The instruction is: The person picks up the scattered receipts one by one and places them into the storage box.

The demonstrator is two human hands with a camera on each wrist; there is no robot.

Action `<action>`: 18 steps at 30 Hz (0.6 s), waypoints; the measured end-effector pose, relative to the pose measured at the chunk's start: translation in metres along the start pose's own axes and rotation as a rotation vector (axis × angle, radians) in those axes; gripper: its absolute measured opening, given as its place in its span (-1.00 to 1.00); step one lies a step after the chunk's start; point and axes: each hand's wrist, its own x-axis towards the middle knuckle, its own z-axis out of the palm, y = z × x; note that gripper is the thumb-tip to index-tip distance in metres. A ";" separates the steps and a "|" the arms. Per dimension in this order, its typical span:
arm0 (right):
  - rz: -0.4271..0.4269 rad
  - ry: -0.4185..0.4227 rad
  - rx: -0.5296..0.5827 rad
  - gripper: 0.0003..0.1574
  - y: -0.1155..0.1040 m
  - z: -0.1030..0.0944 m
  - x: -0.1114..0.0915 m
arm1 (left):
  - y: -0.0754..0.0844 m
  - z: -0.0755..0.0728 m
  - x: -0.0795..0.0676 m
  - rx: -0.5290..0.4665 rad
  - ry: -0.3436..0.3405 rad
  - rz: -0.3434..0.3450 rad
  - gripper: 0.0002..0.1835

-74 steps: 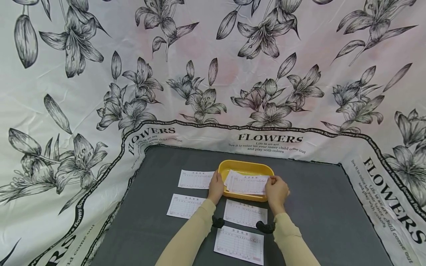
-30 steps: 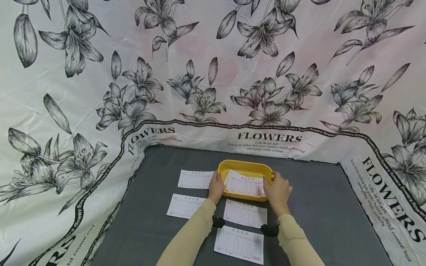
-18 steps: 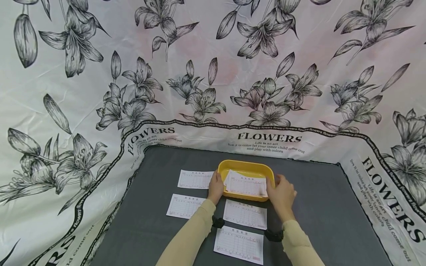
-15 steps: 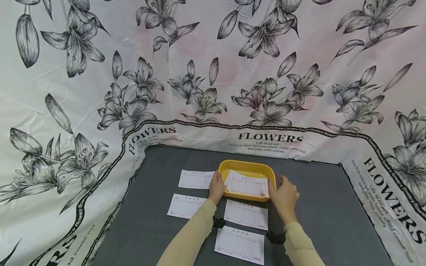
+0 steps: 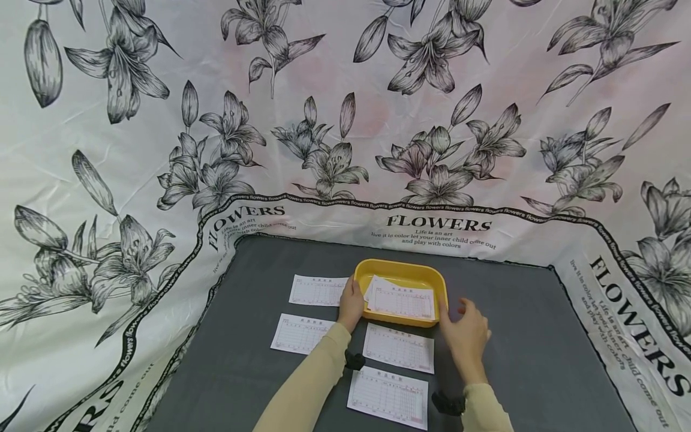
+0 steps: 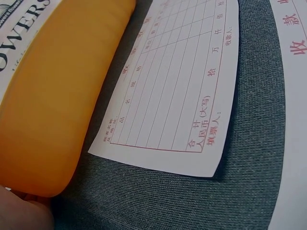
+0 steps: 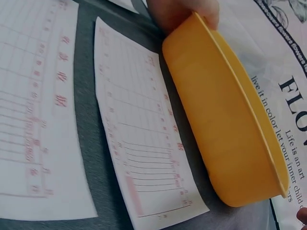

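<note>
A yellow plastic tray (image 5: pixel 402 273) sits on the dark grey tabletop with a few printed receipt slips (image 5: pixel 403 300) lying in it. My left hand (image 5: pixel 351 305) grips the tray's left end; in the right wrist view that left hand (image 7: pixel 184 12) has a digit over the rim. Beside the tray's right end is my right hand (image 5: pixel 467 333), its fingers loosely bent and holding nothing, the thumb close to the tray wall. In the right wrist view only a bit of its fingertips (image 7: pixel 302 215) shows at the lower right edge.
Two slips lie left of the tray, an upper slip (image 5: pixel 315 291) and a lower slip (image 5: pixel 299 334). Two more lie in front of it, a nearer slip (image 5: pixel 387 397) and one slip (image 5: pixel 398 348) close to the tray. A flower-printed cloth (image 5: pixel 335 222) borders the grey table surface (image 5: pixel 518 336).
The right hand pinched the slips' right edge earlier, then let go and moved right and toward me, off the tray's right end. The left hand and tray stay nearly in place.
</note>
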 end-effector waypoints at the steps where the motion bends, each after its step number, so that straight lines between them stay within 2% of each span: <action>1: 0.004 0.003 0.002 -0.27 0.000 0.000 -0.002 | 0.000 0.000 0.000 0.000 -0.001 -0.004 -0.45; 12: 0.042 0.021 -0.009 -0.29 0.008 -0.001 -0.027 | 0.000 -0.001 -0.001 -0.024 -0.017 -0.017 -0.43; 18: 0.069 0.020 -0.014 -0.26 0.013 0.003 -0.036 | 0.002 -0.002 -0.002 -0.026 -0.012 0.007 -0.43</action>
